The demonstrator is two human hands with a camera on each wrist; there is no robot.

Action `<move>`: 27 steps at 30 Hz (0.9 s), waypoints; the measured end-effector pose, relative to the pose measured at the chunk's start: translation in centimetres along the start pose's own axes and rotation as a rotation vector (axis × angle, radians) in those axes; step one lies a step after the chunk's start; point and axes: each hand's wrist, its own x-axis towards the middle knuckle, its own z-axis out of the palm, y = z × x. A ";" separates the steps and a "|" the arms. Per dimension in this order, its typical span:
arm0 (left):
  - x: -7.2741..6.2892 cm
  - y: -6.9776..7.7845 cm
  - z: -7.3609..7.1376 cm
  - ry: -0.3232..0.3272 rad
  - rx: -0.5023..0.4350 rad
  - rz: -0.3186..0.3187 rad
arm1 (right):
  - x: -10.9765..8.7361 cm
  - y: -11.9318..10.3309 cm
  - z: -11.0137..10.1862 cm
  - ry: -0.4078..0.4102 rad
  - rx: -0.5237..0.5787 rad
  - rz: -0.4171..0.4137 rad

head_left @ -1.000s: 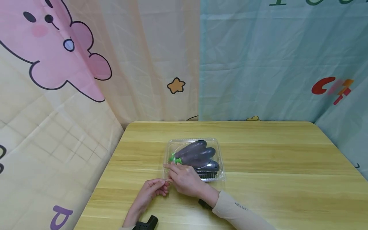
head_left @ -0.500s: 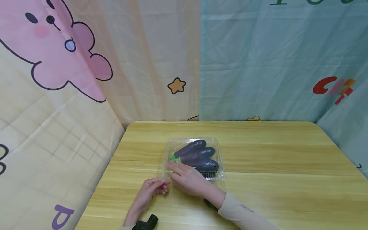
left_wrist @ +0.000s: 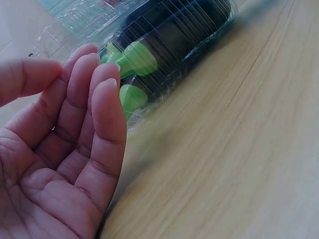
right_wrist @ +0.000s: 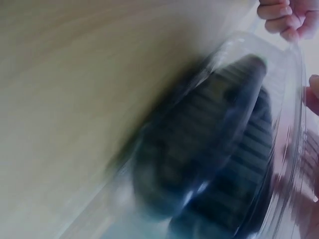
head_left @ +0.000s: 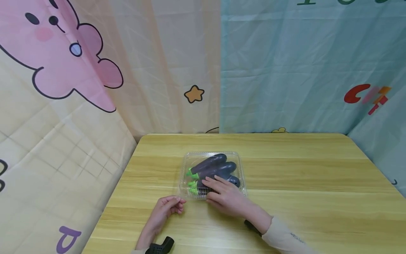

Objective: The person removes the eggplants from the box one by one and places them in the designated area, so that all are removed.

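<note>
A clear plastic clamshell box [head_left: 242, 176] rests on the table with several dark purple eggplants [head_left: 209, 163] inside. Their green stems point left. My right hand [head_left: 229, 198] lies over the front of the lid, its fingers extended and touching the plastic; it covers part of the front eggplant. By the box's front left corner is my left hand [head_left: 167, 208], thumb near the index finger and the other fingers loosely curved. In the left wrist view, nothing shows between the left hand's [left_wrist: 75, 144] thumb and fingers. Motion blurs the right wrist view of the eggplants [right_wrist: 199, 139].
The light wood table [head_left: 301, 187] extends to both sides of the box. Printed cloth curtains [head_left: 269, 70] hang behind it and along its sides. Black wrist devices [head_left: 161, 245] sit on both forearms.
My right hand has slid right along the lid from the front left corner toward the middle, uncovering the green stems at the front. My left hand has hardly moved.
</note>
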 end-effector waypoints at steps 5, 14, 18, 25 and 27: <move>0.0 0.1 0.1 0.003 -0.002 -0.007 | -1.9 0.7 -1.0 0.027 0.042 0.029; 0.1 -0.1 0.3 -0.004 -0.012 -0.003 | -5.2 1.8 -2.3 0.069 0.105 0.116; 0.0 -0.1 0.4 0.001 -0.013 -0.005 | -6.1 1.9 -2.9 0.075 0.143 0.173; -0.1 -0.3 0.6 -0.038 -0.114 0.043 | -6.3 2.2 -3.1 0.040 0.220 0.180; -0.1 -0.4 0.7 -0.078 -0.156 0.052 | -6.3 2.4 -3.1 0.037 0.233 0.187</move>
